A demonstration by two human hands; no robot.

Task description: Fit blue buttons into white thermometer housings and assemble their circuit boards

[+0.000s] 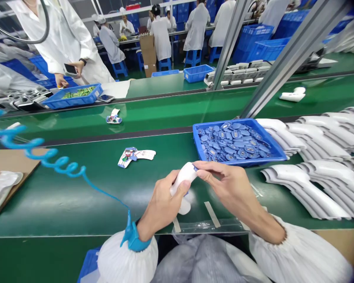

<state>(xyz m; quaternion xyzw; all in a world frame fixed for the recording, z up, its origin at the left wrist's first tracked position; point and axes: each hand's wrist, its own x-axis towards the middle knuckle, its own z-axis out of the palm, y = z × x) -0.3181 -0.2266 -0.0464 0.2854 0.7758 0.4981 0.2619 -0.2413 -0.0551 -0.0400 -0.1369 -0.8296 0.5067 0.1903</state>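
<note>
My left hand (164, 196) is wrapped round a white handheld device housing (184, 175), shaped like an infrared thermometer, held tilted just above the green bench. The fingers of my right hand (228, 182) are closed at the housing's upper end, pinching a small blue part (195, 168) there. Whether that part is fixed to the housing, I cannot tell. Beyond my left hand lies an open white half-shell (146, 154) with wires and a circuit board. Past my right hand stands a blue tray (197, 146) filled with blue plastic pieces.
Stacked white shells (309, 186) cover the right side. A coiled blue cord (61, 167) runs to the strap (137, 239) on my left wrist. Cardboard (26, 167) lies at left. Behind the bench, a green conveyor (165, 112) carries devices; metal posts (230, 47) rise there. A person stands across it.
</note>
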